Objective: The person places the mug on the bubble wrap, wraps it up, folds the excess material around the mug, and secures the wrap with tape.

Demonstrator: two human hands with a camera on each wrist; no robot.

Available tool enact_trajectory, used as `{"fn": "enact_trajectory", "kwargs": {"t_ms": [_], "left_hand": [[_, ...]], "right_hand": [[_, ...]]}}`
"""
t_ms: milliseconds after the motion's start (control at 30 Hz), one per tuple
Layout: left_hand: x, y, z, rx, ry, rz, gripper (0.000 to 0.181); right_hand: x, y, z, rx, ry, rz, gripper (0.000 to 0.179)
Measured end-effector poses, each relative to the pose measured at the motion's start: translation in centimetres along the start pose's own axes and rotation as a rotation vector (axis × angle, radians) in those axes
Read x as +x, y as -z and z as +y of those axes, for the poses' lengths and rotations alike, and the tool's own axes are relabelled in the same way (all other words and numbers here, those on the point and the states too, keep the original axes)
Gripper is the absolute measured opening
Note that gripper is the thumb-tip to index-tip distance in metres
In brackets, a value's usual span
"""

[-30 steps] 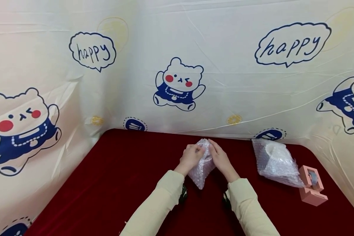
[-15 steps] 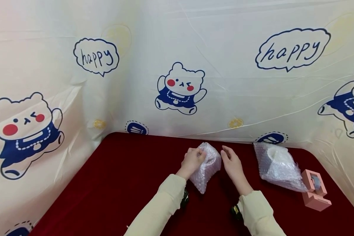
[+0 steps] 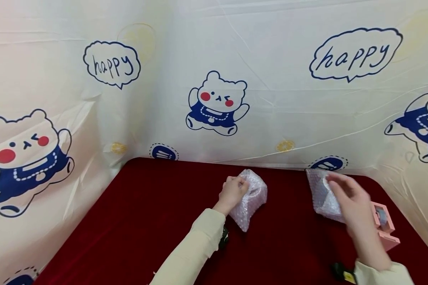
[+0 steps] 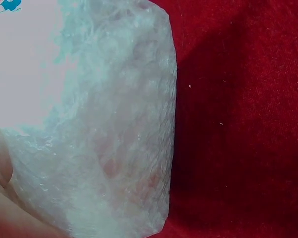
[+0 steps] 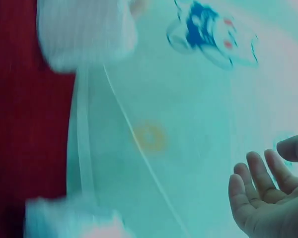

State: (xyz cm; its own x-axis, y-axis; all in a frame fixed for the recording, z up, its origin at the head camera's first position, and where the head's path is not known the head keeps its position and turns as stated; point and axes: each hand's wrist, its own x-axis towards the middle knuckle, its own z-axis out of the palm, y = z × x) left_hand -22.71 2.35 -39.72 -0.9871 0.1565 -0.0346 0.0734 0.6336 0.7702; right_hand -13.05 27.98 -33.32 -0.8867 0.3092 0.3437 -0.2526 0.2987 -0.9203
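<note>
A bubble-wrapped bundle (image 3: 253, 202) stands on the red cloth, its wrap folded over at the top and pointed toward the front. My left hand (image 3: 232, 194) holds the folded wrap at its upper left. The left wrist view shows the clear bubble wrap (image 4: 124, 114) close up, with part of the hand at the lower left corner. My right hand (image 3: 353, 202) hovers over a second, flatter bubble-wrapped package (image 3: 321, 198) and hides part of it. In the right wrist view the right hand's fingers (image 5: 260, 176) are loosely bent and hold nothing.
A pink tape dispenser (image 3: 389, 240) with a roll of tape sits at the right, partly behind the right forearm. Dark red cloth (image 3: 146, 213) covers the table. A white printed curtain (image 3: 289, 99) hangs around the back and sides.
My right hand has left the wrapped bundle and swung right, toward the second package and the tape dispenser. The left hand has stayed on the wrap.
</note>
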Motion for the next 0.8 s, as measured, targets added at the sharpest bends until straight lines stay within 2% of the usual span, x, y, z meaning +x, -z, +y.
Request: {"fn": "enact_trajectory", "kwargs": {"t_ms": [100,200,233,300,433,533,600,633,767,800], "left_hand": [[-0.1,0.3,0.0,0.002,0.008,0.003,0.025],[-0.2,0.6,-0.1,0.002,0.011,0.012,0.025],[-0.2,0.6,-0.1,0.005,0.011,0.014,0.024],[-0.1,0.7,-0.2,0.013,0.011,0.019,0.024],[-0.2,0.7,-0.1,0.027,0.008,0.026,0.025],[-0.2,0.8,0.0,0.03,0.008,0.032,0.026],[-0.1,0.8,0.0,0.029,0.008,0.034,0.025],[-0.1,0.7,0.1,0.028,0.009,0.035,0.025],[-0.1,0.8,0.1,0.024,0.011,0.032,0.025],[-0.1,0.8,0.1,0.023,0.01,0.032,0.025]], "right_hand": [[0.0,4.0,0.7,-0.032,-0.107,0.024,0.024],[0.3,7.4,2.1,-0.148,-0.261,0.066,0.022],[0.3,8.5,2.6,-0.223,-0.311,0.08,0.022],[0.5,10.0,3.8,-0.291,-0.38,0.123,0.021],[0.4,12.4,6.5,-0.394,-0.492,0.119,0.019],[0.4,13.8,8.9,-0.451,-0.575,0.108,0.035],[0.4,15.3,12.0,-0.432,-0.56,0.118,0.031],[0.6,15.9,13.2,-0.437,-0.579,0.129,0.034],[1.4,19.3,20.5,-0.446,-0.571,0.1,0.033],[1.6,19.7,21.4,-0.464,-0.603,0.085,0.044]]}}
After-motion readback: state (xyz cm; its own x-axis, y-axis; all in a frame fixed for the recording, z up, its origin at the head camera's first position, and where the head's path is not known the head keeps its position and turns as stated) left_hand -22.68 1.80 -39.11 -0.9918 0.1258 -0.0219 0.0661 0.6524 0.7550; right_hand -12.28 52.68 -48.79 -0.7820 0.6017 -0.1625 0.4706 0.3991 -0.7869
